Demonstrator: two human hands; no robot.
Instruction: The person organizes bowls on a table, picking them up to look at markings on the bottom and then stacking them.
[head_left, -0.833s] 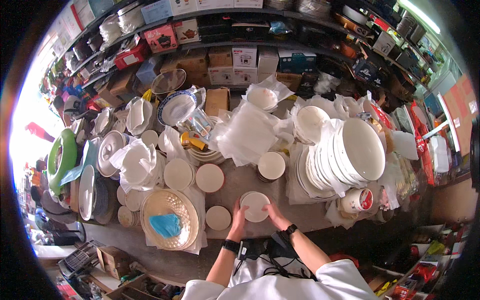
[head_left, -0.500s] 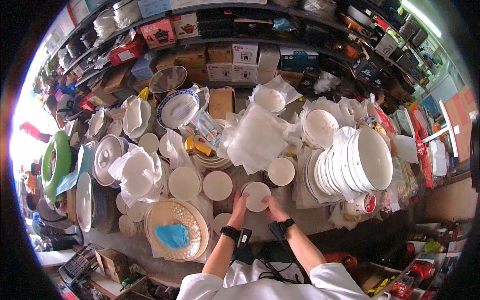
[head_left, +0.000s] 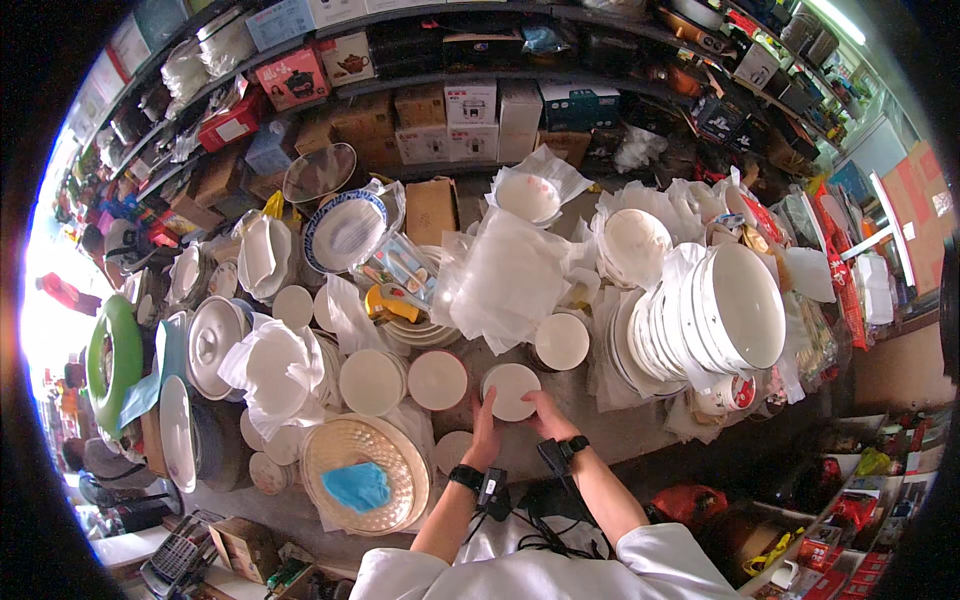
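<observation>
Head view — dish [head_left: 513,390] (white) between fingers [head_left: 488,404]

The wide fisheye view looks down from my head, above my hands [head_left: 547,417]. It faces across the table [head_left: 618,428] to the shelves [head_left: 425,82] beyond.

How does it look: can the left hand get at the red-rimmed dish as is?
Likely yes: the red-rimmed dish sits just left of the left hand, nothing standing between, though the hand would first have to release the white dish.
</observation>
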